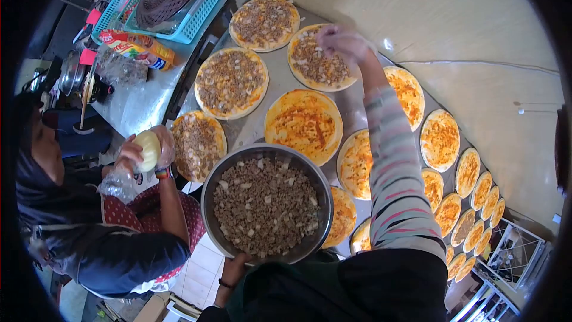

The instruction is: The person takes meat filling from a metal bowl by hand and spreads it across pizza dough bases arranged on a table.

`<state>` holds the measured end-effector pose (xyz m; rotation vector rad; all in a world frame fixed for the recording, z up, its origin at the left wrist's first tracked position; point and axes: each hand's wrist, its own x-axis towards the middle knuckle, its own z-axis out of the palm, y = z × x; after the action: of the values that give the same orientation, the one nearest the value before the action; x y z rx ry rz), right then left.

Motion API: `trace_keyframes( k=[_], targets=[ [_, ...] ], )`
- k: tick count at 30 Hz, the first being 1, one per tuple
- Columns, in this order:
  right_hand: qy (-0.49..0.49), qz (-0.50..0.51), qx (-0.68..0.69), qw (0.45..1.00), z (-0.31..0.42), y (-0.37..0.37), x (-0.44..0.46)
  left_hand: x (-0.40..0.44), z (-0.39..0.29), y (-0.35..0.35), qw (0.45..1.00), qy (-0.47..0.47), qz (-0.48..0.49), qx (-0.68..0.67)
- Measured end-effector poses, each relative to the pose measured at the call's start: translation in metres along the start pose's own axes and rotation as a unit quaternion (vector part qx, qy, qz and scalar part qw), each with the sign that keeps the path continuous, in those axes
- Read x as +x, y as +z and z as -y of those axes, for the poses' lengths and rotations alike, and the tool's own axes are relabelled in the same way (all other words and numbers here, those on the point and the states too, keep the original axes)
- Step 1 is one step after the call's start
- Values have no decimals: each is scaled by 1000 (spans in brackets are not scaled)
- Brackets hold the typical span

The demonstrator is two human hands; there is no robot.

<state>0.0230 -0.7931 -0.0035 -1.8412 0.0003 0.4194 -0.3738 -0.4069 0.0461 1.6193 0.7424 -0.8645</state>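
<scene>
Before the grey metal surface [250,128]: round stainless-steel bowl [208,203] of brown crumbled meat [265,206] with pale chunks. Across the view: grey-and-red striped sleeve [396,173], partly hiding flat dough rounds [355,166] spread with orange sauce. Beyond: pale-edged, meat-topped round flatbread [316,64]. Left hand [235,271]: fingers clamped on the bowl's near rim. Right hand [344,43]: blurred, over the flatbread; finger posture impossible to tell.

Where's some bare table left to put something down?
The side table has a bare patch between the plastic bag and the edge near the co-worker. The big table has a gap between three meat-topped rounds and one sauced round. It's crowded where the far rounds nearly touch.
</scene>
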Motion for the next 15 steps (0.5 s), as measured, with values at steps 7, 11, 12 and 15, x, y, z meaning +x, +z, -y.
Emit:
trace_keyframes(
  k=[7, 11, 12, 15],
  targets=[
    [-248, 198, -292, 903, 51, 193, -241, -4, 45, 17, 989, 137, 59, -19],
    [-205, 225, -416, 857, 50, 251, -313, -24, 53, 43, 978, 134, 37, -157],
    [-224, 218, -409, 857, 48, 258, -333, -28, 58, 46, 971, 107, 40, -212],
    [-189, 356, -400, 823, 44, 271, -384, -48, 90, 46, 967, 154, 42, -200]
  ],
)
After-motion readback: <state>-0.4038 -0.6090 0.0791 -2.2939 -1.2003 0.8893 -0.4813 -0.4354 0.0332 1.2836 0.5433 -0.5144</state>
